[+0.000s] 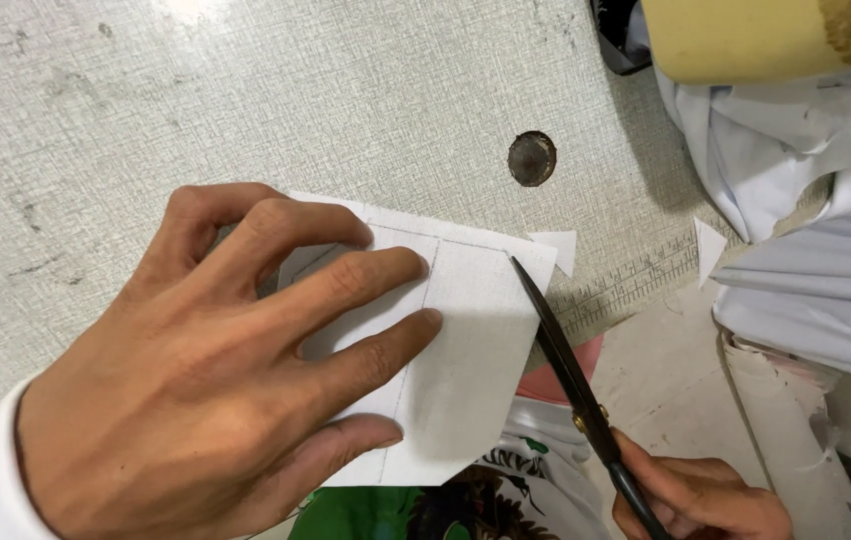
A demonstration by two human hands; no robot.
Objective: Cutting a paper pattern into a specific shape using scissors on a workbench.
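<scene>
**Trimming a white fabric piece at the table edge**

My left hand (216, 370) lies flat on the white fabric piece (466, 350), fingers spread and pressing it down against the grey worktable (246, 90). The piece sits at the near edge of the table, overhanging it slightly toward six o'clock, with faint pencil lines marking a border inside its edges.

My right hand (701, 500) comes in from five o'clock, fingers curled through the handles of the black scissors (571, 370). The blades look closed or nearly so, the tip resting at the piece's two-o'clock corner, along its right edge.

I judge the piece to be light, thin and limp; it would slide or buckle under the blades unless pinned flat, so a broad palm-down hold close to the cut line suits it best.

Two small white triangular offcuts (558, 248) lie at one and two o'clock of the piece. A heap of white cloth (806, 200) fills the right side.
</scene>
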